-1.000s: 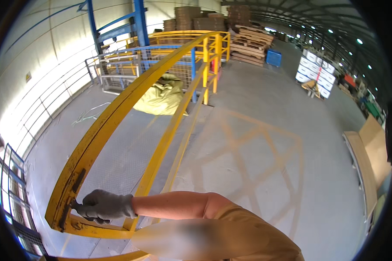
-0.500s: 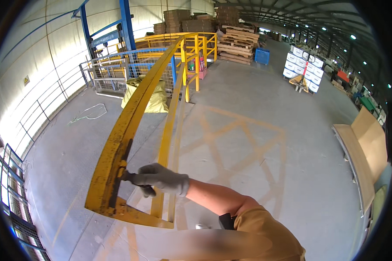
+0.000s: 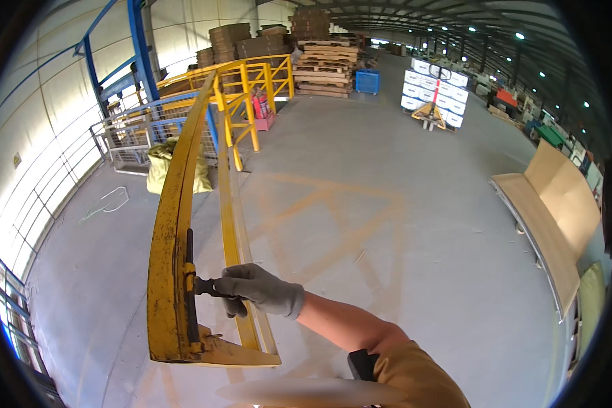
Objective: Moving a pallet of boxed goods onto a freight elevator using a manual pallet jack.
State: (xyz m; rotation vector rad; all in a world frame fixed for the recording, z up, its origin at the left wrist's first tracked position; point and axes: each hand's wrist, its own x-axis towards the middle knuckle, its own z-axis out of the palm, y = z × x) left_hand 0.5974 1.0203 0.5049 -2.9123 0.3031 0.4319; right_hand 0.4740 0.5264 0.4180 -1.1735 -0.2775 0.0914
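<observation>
My right hand [image 3: 258, 291], in a grey work glove, is closed around a black handle [image 3: 211, 286] on the end of a yellow metal gate [image 3: 172, 265]. The gate's paint is scuffed and stained dark. Its long top rail runs away from me toward yellow railings [image 3: 241, 102], with lower bars below it. My bare forearm and brown sleeve come in from the lower right. My left hand is out of view.
A yellow-green sack [image 3: 160, 166] lies behind the gate, near blue mesh fencing [image 3: 170, 112]. Stacked pallets [image 3: 323, 68] and a blue bin [image 3: 367, 81] stand farther back. White boxes [image 3: 432, 92] sit by a pallet jack [image 3: 428, 117]. Cardboard-covered boards [image 3: 537, 224] rest at right.
The view has turned right, so the background sits farther left. Against the sack and floor, the gate has swung to the right, with my right hand still on its handle.
</observation>
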